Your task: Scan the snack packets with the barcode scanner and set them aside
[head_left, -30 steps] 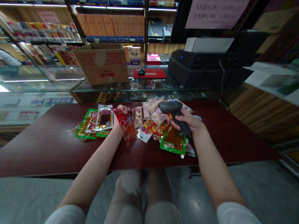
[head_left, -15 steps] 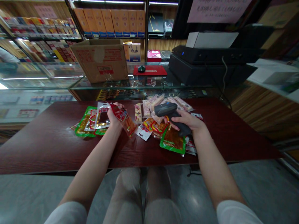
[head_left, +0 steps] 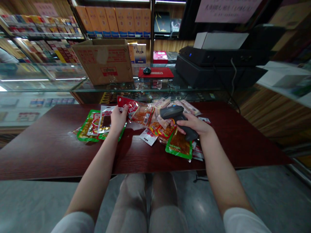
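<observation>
My left hand [head_left: 118,120] grips the end of a red snack packet [head_left: 138,111], which now lies almost flat across the pile. Just left of that hand are a silver window-fronted packet [head_left: 106,119] and a green-edged snack packet [head_left: 86,127]. My right hand [head_left: 191,126] is closed around the handle of a black handheld barcode scanner [head_left: 176,115], held above the pile. Below it lie a green-edged packet [head_left: 179,145] and a white sachet [head_left: 149,136]. Pale wrapped snacks [head_left: 170,105] lie behind the scanner.
The packets lie on a dark red wooden table [head_left: 48,152]. Beyond it stands a glass counter [head_left: 43,84] bearing a cardboard box [head_left: 104,61], a computer mouse on a red mat [head_left: 155,73], and a black printer [head_left: 218,64]. Stocked shelves [head_left: 114,22] rise behind.
The red packet has swung from hanging upright in my left hand to lying nearly flat, stretching rightward over the pile. My right hand and scanner have barely moved.
</observation>
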Available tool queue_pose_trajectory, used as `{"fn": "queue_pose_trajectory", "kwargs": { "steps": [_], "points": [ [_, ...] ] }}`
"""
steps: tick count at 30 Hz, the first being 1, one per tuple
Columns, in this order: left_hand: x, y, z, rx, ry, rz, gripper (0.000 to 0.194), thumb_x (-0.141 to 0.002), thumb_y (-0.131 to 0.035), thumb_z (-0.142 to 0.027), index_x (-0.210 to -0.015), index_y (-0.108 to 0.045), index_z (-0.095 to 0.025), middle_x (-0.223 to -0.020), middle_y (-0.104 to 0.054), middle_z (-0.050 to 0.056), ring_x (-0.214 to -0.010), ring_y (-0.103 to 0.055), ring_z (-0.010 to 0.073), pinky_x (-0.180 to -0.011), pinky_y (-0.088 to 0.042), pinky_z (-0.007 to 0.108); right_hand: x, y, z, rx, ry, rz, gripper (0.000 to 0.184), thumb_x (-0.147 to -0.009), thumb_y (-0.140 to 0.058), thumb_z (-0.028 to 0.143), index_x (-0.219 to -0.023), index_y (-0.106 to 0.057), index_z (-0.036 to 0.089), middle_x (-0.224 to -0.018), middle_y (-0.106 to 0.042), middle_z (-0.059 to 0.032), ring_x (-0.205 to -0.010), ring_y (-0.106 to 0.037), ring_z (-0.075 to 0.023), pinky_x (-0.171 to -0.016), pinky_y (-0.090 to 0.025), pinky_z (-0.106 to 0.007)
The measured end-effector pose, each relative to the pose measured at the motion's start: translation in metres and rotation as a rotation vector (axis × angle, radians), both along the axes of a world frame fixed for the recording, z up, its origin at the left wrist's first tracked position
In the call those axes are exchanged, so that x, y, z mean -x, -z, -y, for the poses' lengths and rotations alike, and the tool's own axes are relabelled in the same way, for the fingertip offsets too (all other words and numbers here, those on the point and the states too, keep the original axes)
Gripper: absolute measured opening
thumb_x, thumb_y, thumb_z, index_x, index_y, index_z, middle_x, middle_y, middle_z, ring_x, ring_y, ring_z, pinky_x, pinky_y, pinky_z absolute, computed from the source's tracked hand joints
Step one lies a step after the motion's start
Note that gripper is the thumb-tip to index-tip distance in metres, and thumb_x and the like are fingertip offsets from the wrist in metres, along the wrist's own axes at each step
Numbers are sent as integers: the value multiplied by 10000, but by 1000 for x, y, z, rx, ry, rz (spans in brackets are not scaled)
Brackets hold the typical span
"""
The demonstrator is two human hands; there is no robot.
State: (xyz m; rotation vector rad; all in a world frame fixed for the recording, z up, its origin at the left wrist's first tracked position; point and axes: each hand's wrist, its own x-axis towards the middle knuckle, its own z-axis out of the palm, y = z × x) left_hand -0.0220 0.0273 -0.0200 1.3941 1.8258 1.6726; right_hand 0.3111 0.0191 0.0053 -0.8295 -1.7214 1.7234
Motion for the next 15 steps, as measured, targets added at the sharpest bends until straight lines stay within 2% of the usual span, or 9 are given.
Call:
{"fn": "queue_pose_trajectory", "kwargs": {
  "steps": [3,7,15],
  "points": [
    [0,2,-3,65,14,14,191,-863,-640,-307,-715,-602,-193,-685,-607,7,-656,-531,175,-664,-385,271,2,1,0,-22,32,56,421,-790,-779,471,-965,-543,170,-569,-594,32,-435,-505,-92,-413,-387,-204],
    [-4,3,-2,75,1,27,165,-857,-614,-298,-741,-591,-184,-665,-585,-10,-635,-515,153,-644,-416,259,4,4,-1,-20,50,108,429,-796,-773,475,-988,-530,178,-546,-555,55,-441,-496,-92,-423,-384,-205],
    [-10,-1,1,98,-53,98,171,-855,-604,-300,-736,-577,-180,-601,-528,-32,-538,-470,123,-526,-385,244,5,4,-1,-6,52,108,374,-786,-780,398,-979,-530,197,-687,-591,24,-470,-501,-90,-427,-394,-225]
  ]
}}
